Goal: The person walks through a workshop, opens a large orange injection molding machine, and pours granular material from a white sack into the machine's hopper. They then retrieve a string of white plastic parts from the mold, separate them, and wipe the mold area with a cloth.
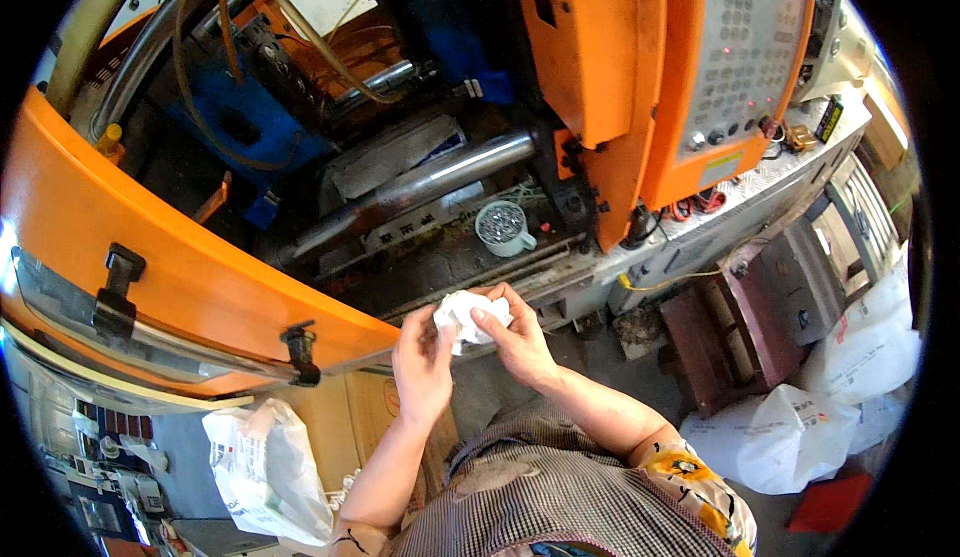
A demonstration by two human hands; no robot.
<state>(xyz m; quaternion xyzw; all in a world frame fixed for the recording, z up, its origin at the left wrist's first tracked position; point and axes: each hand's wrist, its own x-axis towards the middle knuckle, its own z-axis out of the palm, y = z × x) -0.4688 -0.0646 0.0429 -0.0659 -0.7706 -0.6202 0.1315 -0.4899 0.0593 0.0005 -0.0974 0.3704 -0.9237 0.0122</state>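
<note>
Both of my hands meet in front of me around a crumpled white cloth or tissue (470, 319); which of the two it is I cannot tell. My left hand (422, 362) presses it from the left with closed fingers. From the other side my right hand (518, 337) grips it, thumb lying on top. Just beyond the hands, a pale cup (506, 229) full of small shiny metal pieces stands on the dark machine bed (420, 277). A thick steel bar (430, 185) runs behind the cup.
An orange machine door (190, 277) with black handles curves along my left. At the upper right is an orange control panel (735, 67) with buttons. White sacks (775, 437) and a dark red metal chute (715, 342) stand to the right; a white bag (265, 467) sits lower left.
</note>
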